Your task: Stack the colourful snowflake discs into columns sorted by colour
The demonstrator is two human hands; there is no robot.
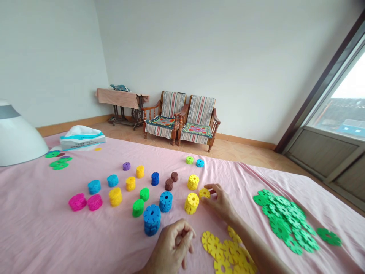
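Pinching a light, stiff yellow plastic disc (204, 193) by its toothed rim, right hand (221, 203) nearly closed at one o'clock from the left hand (171, 247), that one curling loosely around nothing visible, with a yellow stack (191, 203) just beside the disc on the pink bedsheet (37, 236).

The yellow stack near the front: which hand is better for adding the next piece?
Probably the right hand: it holds a yellow disc right beside the yellow stack. The left hand is curled farther back, by the blue stack.
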